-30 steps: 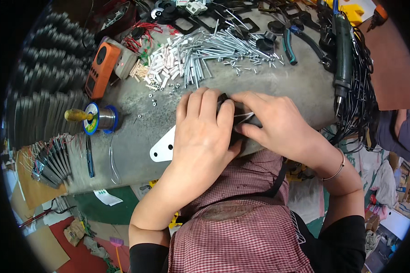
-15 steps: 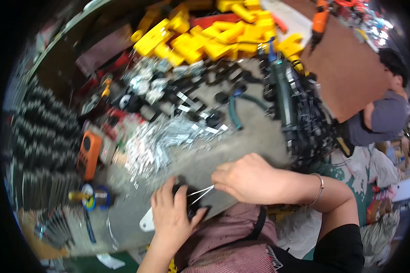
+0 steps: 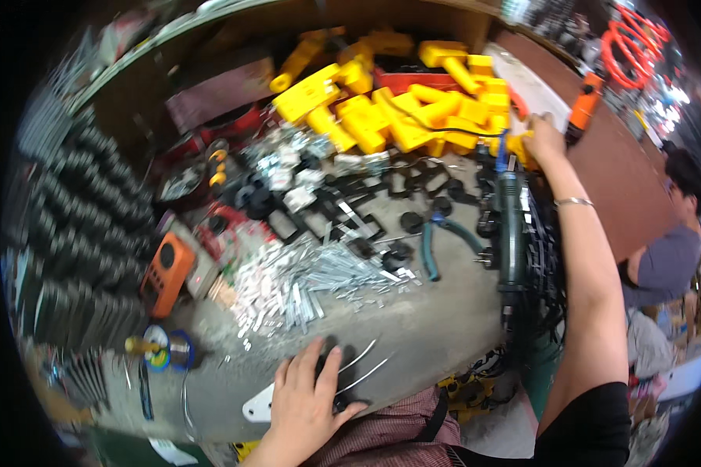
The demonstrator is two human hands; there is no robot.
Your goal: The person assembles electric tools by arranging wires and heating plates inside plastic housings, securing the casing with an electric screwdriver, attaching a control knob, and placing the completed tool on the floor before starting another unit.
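On the near part of the bench, my left hand (image 3: 305,393) is closed over a small dark part, mostly hidden under the fingers. Two thin white wires (image 3: 358,356) stick out of it to the right. A flat white piece with holes (image 3: 258,405) shows on the other side of that hand. My right hand (image 3: 544,140) is stretched out to the far right, its fingers curled against a yellow plastic part (image 3: 521,148) at the end of the yellow pile. Beside it stands a dark green cylindrical tool (image 3: 511,233) with a blue tip.
Yellow plastic housings (image 3: 366,123) are heaped at the back. Metal strips (image 3: 327,268), black pieces and blue-handled pliers (image 3: 438,245) lie mid-bench. Left are an orange box-shaped device (image 3: 167,274), a wire spool (image 3: 157,348) and stacked dark parts (image 3: 86,233). Another person (image 3: 674,233) sits at right.
My right hand has let go of the white wires and moved far right to the yellow parts. The left hand stays on the dark part. The view has shifted.
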